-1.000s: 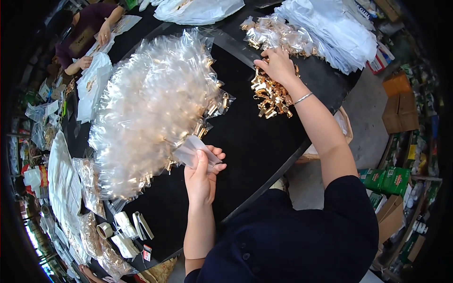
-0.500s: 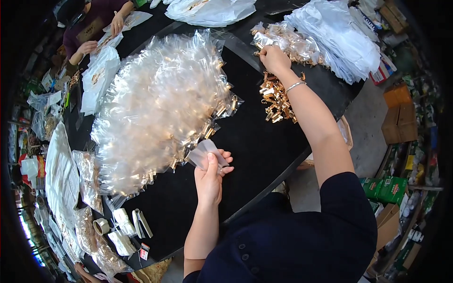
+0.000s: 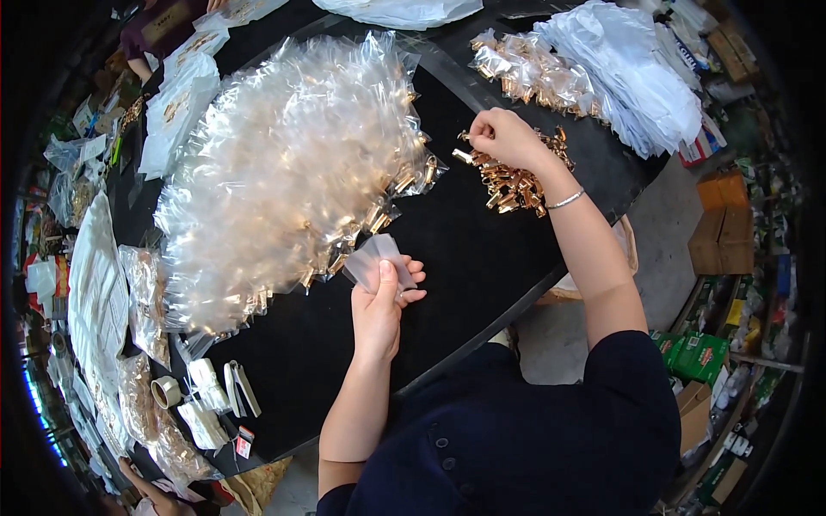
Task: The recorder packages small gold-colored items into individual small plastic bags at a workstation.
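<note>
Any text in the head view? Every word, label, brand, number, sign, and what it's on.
Wording isn't quoted here; where print shows:
White package, upper right: dark lettering.
Green boxes, right: small printing, too blurred to read.
Small red-and-white tag, lower left: too small to read.
Brown patch on the co-worker's purple top: too blurred.
Clear bags in the left hand: no print visible.

Shiny metal pieces (image 3: 512, 191), glossy plastic bags (image 3: 292, 176)
</note>
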Demonstrator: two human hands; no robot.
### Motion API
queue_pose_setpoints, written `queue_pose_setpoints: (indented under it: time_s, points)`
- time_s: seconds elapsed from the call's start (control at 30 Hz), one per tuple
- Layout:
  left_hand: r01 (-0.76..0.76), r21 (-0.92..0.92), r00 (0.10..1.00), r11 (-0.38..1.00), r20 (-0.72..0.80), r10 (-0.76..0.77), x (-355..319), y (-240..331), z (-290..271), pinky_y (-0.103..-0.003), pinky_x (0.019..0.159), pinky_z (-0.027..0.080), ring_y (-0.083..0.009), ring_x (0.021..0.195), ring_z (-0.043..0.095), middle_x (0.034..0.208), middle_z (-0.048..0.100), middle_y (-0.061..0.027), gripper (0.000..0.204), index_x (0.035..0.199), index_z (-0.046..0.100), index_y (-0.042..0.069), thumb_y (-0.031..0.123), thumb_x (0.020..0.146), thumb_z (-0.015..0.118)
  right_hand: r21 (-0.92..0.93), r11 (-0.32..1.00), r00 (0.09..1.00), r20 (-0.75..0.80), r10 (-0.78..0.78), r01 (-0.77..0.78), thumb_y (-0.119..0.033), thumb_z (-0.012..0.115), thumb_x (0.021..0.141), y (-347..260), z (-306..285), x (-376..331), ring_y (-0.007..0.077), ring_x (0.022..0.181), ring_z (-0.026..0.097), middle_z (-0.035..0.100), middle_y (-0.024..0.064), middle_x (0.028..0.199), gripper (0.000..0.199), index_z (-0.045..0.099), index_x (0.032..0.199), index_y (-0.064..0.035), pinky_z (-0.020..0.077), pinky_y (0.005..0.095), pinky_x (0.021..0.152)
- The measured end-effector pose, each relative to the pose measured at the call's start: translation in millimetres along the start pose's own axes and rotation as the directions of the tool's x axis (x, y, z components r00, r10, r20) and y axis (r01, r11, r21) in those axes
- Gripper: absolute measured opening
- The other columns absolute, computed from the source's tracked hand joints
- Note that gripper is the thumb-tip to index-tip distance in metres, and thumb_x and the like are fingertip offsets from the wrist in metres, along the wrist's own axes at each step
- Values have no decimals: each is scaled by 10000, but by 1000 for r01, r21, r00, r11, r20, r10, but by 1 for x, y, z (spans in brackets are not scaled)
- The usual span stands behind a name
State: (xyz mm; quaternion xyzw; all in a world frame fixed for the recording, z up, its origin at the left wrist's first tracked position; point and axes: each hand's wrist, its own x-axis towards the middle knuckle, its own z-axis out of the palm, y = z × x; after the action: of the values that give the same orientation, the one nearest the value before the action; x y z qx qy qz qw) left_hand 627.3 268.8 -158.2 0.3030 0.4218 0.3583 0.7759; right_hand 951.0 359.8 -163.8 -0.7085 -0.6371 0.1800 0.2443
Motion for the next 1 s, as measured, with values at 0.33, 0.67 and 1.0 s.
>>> queue_pose_setpoints:
  time_s: [0.33, 0.67, 1.0]
  points:
    - [12, -8, 1000, 1000, -2, -12, 0, 1, 0, -295, 715, 551, -172, 904, 658, 1013, 667, -106, 327, 1119, 581, -3, 300, 1031, 494, -204, 975, 995, -33, -93, 84, -246, 710, 821, -43, 23, -36, 264, 916, 565, 605, 60, 889, 195, 644, 888, -74, 456, 365, 802]
    - [22, -57, 1000, 998, -12, -22, 2, 2, -5, -287, 695, 547, -165, 881, 658, 993, 669, -100, 325, 1119, 581, 0, 301, 1025, 506, -258, 951, 981, -57, -188, 167, -265, 734, 822, -49, 24, -58, 274, 892, 529, 555, 57, 884, 230, 588, 842, -89, 436, 377, 765]
    - [-59, -31, 996, 998, -72, 57, 3, -5, -10, -236, 629, 494, -144, 833, 652, 938, 677, -76, 236, 1113, 614, 12, 186, 955, 638, 21, 971, 969, 63, -237, 236, -124, 776, 748, -100, 36, -106, 289, 841, 505, 534, 90, 843, 214, 583, 814, -57, 434, 397, 727]
